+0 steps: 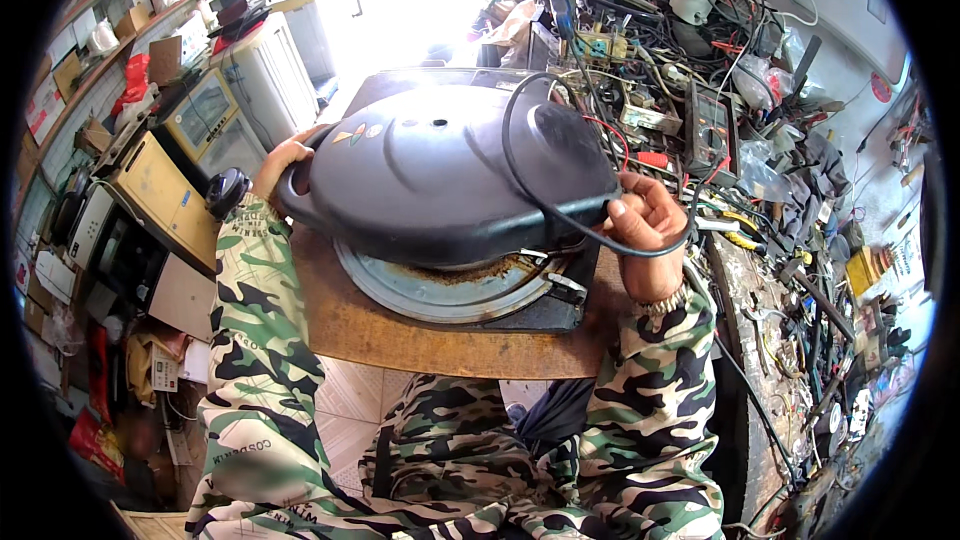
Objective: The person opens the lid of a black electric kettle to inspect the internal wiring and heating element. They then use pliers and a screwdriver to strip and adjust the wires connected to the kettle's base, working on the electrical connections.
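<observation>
A black, domed electric griddle casing (420, 165) with a handle loop at its left end is held tilted between my hands. My left hand (280, 165) is closed round the casing's left end beside the handle; part of its fingers are behind it. The right end is pinched by my right hand (648, 220), thumb in front. A black power cord (512, 145) loops over the casing and passes by my right wrist. Beneath the casing lies a round grey metal pan (430, 302) with brown rust stains, partly covered. A metal clip or hinge piece (566, 286) shows at its right.
A wooden work board (360, 335) carries the pan. To the right, a bench is heaped with cables, a multimeter (708, 130), yellow-handled pliers (742, 238) and scrap parts. Shelves and a cream cabinet (165, 190) with old appliances line the left side.
</observation>
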A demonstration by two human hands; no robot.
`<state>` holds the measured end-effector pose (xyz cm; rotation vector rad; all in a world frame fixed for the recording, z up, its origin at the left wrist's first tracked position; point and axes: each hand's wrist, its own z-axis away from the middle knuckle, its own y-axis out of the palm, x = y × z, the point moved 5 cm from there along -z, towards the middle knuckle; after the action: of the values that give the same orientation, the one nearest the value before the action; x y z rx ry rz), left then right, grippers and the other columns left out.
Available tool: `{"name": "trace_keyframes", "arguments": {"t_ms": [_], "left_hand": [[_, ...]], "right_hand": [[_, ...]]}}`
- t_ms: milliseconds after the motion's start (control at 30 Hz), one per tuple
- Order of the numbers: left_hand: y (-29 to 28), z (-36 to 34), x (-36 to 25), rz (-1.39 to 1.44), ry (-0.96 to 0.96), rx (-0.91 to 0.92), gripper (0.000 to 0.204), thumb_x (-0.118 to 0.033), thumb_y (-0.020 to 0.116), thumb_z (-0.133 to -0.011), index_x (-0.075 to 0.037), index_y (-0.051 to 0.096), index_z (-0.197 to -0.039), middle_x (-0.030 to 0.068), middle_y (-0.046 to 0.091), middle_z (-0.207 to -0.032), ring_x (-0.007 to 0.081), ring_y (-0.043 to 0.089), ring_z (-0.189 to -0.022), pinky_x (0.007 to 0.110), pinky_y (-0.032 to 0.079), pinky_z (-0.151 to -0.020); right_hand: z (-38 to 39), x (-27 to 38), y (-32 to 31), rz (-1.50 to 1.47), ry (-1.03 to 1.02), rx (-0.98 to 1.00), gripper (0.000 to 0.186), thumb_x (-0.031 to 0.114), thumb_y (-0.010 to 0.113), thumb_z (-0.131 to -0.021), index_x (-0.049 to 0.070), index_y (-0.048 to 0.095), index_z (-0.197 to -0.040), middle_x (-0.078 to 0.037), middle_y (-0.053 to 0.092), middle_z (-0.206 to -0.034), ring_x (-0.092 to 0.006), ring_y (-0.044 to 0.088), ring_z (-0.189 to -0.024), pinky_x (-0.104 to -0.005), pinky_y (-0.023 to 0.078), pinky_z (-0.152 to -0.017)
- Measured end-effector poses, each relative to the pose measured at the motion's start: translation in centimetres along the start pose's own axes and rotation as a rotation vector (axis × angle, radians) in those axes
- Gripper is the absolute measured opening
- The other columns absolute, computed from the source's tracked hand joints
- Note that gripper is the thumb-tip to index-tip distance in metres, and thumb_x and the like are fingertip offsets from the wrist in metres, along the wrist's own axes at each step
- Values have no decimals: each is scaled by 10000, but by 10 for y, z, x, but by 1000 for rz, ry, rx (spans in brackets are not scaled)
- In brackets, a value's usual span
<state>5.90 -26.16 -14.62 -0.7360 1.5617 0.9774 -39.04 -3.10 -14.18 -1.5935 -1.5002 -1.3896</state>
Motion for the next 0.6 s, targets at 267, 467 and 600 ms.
{"name": "trace_keyframes", "arguments": {"t_ms": [267, 467, 600], "left_hand": [[0, -2, 8, 131, 9, -38, 630, -214, 533, -952, 62, 490, -1518, 215, 609, -1444, 265, 614, -1300, 351, 452, -1155], [-6, -9, 11, 137, 7, -14, 542, -221, 543, -1017, 56, 522, -1482, 206, 651, -1387, 243, 665, -1216, 335, 501, -1095], [11, -22, 28, 163, -2, -39, 549, -377, 550, -1080, 51, 571, -1423, 193, 688, -1330, 220, 691, -1156, 315, 531, -1050]], "right_hand": [[12, 1, 5, -84, -28, 20, 484, 72, 785, -920, -110, 512, -1275, -70, 683, -808, -165, 685, -715, -342, 626, -697], [36, 4, 10, -133, -24, 94, 362, 0, 764, -936, -84, 570, -1231, -24, 624, -737, -122, 634, -603, -276, 585, -572], [42, 9, 1, -86, 3, 123, 406, 8, 764, -940, -108, 579, -1282, -9, 605, -699, -101, 606, -552, -249, 502, -503]]}}
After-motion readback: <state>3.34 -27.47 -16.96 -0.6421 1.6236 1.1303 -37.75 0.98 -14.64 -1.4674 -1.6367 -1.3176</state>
